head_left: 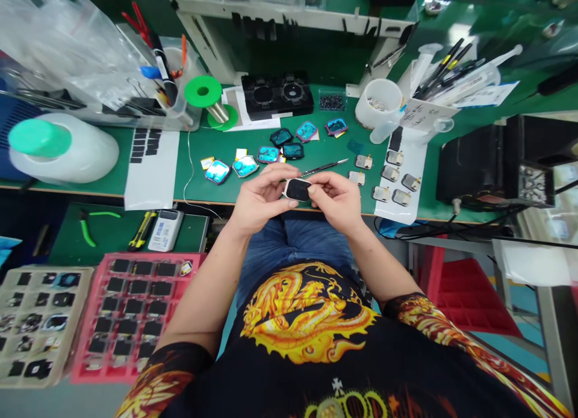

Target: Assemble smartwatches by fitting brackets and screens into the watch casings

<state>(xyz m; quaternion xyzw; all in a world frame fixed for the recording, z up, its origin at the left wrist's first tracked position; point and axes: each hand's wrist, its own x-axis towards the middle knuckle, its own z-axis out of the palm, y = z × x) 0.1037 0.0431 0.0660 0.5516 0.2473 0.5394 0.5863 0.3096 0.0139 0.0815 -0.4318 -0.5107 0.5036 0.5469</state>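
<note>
Pinching smartwatch display (298,190) btwn L hand (258,198) + R hand (338,198) | prob. being midway, done count unclear | seemingly leaving grey modules (401,197) pending nr bench (246,140) front edge

- Small rounded-rectangular black panel with a pale rim (297,190): face up, long sides running roughly nine to three o'clock, gripped by the left hand (258,196) at nine and right hand (338,198) at three.
- Slim dark-and-silver metal tool (326,167): at the panel's two o'clock, slanting that way; unclear if held.
</note>
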